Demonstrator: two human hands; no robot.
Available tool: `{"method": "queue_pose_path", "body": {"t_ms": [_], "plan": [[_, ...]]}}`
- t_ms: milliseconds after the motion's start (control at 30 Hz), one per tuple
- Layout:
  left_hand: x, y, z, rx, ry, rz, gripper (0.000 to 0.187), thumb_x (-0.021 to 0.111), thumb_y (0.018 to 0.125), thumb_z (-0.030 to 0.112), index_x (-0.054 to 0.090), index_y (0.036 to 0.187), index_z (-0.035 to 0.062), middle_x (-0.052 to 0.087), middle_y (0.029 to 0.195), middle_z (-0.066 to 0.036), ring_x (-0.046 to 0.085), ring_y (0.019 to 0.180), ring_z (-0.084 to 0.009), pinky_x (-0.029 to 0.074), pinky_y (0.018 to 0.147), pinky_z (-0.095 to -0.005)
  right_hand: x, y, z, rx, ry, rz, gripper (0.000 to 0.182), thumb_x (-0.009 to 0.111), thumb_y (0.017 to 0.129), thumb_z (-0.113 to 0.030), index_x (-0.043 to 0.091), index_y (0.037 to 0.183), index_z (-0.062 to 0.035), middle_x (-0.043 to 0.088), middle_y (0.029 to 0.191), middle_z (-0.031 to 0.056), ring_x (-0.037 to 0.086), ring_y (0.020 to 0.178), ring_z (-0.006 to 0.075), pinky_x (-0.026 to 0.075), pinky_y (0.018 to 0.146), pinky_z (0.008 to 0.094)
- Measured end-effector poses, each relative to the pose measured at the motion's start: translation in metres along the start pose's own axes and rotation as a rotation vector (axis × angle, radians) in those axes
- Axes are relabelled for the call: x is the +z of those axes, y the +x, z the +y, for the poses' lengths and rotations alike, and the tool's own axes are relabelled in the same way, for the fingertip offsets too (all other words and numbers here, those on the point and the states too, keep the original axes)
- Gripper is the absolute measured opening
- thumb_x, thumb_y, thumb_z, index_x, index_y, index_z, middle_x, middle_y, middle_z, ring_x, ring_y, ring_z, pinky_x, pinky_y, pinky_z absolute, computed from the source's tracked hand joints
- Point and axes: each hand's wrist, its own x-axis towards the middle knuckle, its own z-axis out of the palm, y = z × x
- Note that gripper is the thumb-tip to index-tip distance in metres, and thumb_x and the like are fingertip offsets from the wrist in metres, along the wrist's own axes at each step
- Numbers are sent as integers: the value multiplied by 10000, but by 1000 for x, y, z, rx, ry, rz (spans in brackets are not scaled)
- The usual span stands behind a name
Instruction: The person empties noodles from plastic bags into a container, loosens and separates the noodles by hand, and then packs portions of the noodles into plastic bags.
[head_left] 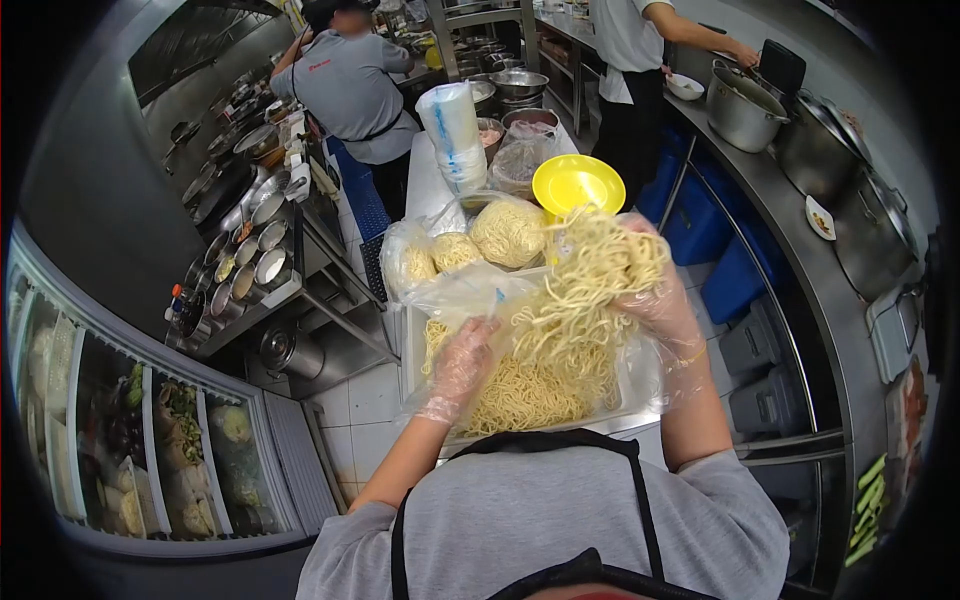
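My right hand (660, 308), in a clear plastic glove, grips a large clump of pale noodles (592, 275) lifted above the tray, with strands hanging down. My left hand (464, 368), gloved as well, is closed on the edge of a clear plastic bag (458, 292), left of the raised clump. Below both hands, more loose noodles (530, 395) lie in a shallow metal tray (408, 350). Just behind the tray sit bags of bundled noodles (508, 233). A yellow plate (578, 184) stands beyond my right hand.
A roll of plastic bags (452, 138) stands upright farther back on the table. On the left are a glass-topped fridge (180, 440) and a stand of small pots (268, 265). A person in grey works behind; another person reaches over a large pot (745, 108) on the right counter.
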Motion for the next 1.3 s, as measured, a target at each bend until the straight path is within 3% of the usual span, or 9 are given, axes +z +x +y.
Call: {"method": "queue_pose_path", "body": {"t_ms": [133,300,367,467,567,733,867,1133,1300], "plan": [[-5,-6,28,-101,10,-414,365,594,748,77,577,1112,109,578,1078,-128,591,913,-337,490,791,-405,19,-9,30,-71,126,263,808,826,641,-97,356,1297,-56,497,1174,20,507,1077,147,443,935,297],[36,-37,-31,111,-92,-306,371,606,794,178,547,1137,49,562,1128,-188,536,1054,-353,428,915,-404,38,-30,112,278,-73,-75,766,786,690,-134,356,1322,-78,465,1249,95,492,1132,201,439,947,345],[45,-37,-47,217,0,-290,380,604,808,205,542,1150,50,561,1128,-195,538,1059,-343,427,918,-403,31,-44,151,43,-764,-464,684,748,718,-230,402,1288,-80,464,1254,143,481,1163,278,409,972,383],[47,-23,-36,-99,-620,-417,439,615,809,209,522,1221,88,530,1244,-158,510,1120,-342,426,933,-386,35,-44,137,105,-722,-528,647,717,726,-293,431,1265,-79,440,1269,187,456,1173,346,383,987,410],[17,-10,9,-116,-487,-305,445,566,868,267,470,1273,108,553,1157,-175,558,1024,-255,435,923,-384,28,-49,140,150,-855,-593,583,700,719,-243,464,1226,-77,502,1205,198,511,1089,360,431,921,411],[19,-11,16,261,-24,-418,648,562,645,-85,412,1264,39,476,1234,-212,510,1081,-387,430,897,-416,31,-42,159,345,-1151,-730,498,713,658,-179,522,1091,-25,582,1035,199,564,958,365,470,828,420],[19,-16,16,-44,-3,-202,671,533,647,-64,417,1288,94,480,1188,-220,520,1007,-404,450,840,-439,48,-37,136,376,-1029,-503,493,700,655,-158,505,1090,-34,593,1000,207,575,935,368,475,804,426],[36,-18,-19,-250,-428,-121,212,551,816,16,512,1024,3,532,939,-157,541,844,-261,439,731,-346,57,-44,133,205,-1072,-406,387,659,727,-204,519,1054,-51,602,948,188,584,915,361,476,778,438],[36,-14,21,-24,-543,33,130,545,841,24,520,968,20,550,734,-103,550,669,-231,444,657,-334,60,-32,123,655,-1211,-555,378,663,732,-211,556,1043,-24,582,1061,215,580,982,336,486,805,404]]}}
